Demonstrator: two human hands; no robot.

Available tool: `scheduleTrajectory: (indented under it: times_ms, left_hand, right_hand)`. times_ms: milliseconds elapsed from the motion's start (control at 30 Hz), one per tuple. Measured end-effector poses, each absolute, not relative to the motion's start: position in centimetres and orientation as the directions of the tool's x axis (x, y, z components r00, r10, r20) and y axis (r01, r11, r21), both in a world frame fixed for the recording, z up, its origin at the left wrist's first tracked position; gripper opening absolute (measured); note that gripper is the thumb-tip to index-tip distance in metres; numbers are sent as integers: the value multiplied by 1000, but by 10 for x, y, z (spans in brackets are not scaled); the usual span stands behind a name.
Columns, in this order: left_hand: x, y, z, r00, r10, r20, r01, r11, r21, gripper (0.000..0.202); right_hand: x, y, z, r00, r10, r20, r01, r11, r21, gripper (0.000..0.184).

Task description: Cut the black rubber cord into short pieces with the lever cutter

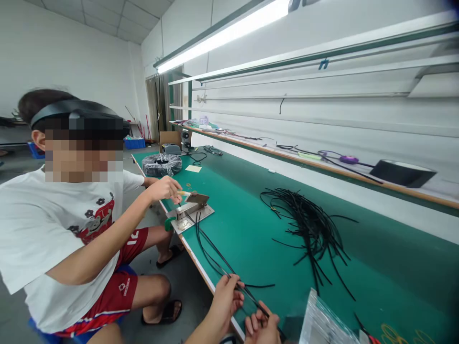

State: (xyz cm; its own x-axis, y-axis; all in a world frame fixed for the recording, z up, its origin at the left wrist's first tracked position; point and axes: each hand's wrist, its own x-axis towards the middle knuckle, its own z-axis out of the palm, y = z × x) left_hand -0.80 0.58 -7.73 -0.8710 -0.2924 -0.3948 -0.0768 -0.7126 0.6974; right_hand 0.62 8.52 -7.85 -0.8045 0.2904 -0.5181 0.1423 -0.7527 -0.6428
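Because left hand [225, 306] and right hand [261, 328] sit close together, apparently clamped on black cable [241, 289], hard pull could drag slack into co-worker's metal bench press [190, 208].

thin black cables [215, 252] loop across the green bench mat [251, 248], pinched in the left hand [224, 303] and right hand [261, 327]

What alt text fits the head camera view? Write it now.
The left hand and right hand hold a thin black cable over a green-topped workbench. Beside them lies a tangled pile of black cables. A seated co-worker in a white T-shirt works a small metal press at the bench edge.
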Motion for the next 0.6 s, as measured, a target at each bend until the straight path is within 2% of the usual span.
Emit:
scheduleTrajectory:
  times_ms: [67, 200, 267, 367, 467, 533, 600]
  left_hand:
    - [-8, -5, -74, -861, -302, -410, -60, -740, 670, 44]
    - [2, -19, -81, -798, -400, -451, -66, -685, 726, 37]
    - [12, -20, -89, -778, -466, -421, -34, -639, 769, 32]
    - [26, -25, -97, -755, -560, -342, 19, -540, 842, 40]
    - [27, -47, -89, -662, -692, -288, 76, -444, 893, 45]
    - [21, -70, -74, -625, -725, -289, 154, -477, 865, 46]
    - [12, -95, -56, -653, -686, -320, 195, -561, 805, 51]
  right_hand:
    - [4, 85, -83, -821, 308, -481, 111, -739, -664, 33]
    - [12, 81, -70, -845, 366, -389, 22, -704, -710, 43]
    - [19, 78, -62, -861, 332, -386, 49, -701, -711, 49]
    - [27, 76, -64, -871, 272, -410, 129, -679, -723, 56]
    - [30, 77, -82, -874, 259, -410, 152, -657, -739, 55]
    - [29, 79, -95, -898, 230, -375, 145, -649, -746, 51]
    - [27, 80, -103, -923, 190, -334, 142, -639, -756, 48]
